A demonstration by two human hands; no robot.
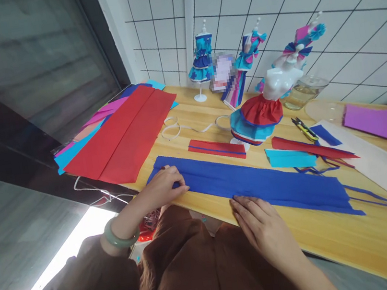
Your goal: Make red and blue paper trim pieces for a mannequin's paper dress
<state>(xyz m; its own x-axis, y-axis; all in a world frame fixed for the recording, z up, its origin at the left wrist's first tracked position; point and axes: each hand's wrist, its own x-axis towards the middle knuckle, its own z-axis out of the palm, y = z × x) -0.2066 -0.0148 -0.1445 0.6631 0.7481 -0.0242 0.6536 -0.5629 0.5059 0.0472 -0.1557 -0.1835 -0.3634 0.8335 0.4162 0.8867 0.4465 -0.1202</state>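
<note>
A long blue strip of thin cloth-like material (220,179) lies along the front of the table, with lengthwise creases. Near its left end, my left hand (168,184) has its fingers curled and pressed together on the strip; the exact fingertip grip is partly hidden. My right hand (258,217) rests flat on the strip's near edge around the middle, fingers stretched out. Beyond the strip is a narrow red piece with a blue line (216,148). To the right are a turquoise piece (290,157) and a red folded piece (310,147).
Large red sheets (122,131) cover a colourful stack at the left. A small dress form with a red and turquoise skirt (261,110) stands at the back, near other dressed stands. Yellow-black snips (305,129), a glass jar (304,92) and a purple sheet (382,121) lie rightward.
</note>
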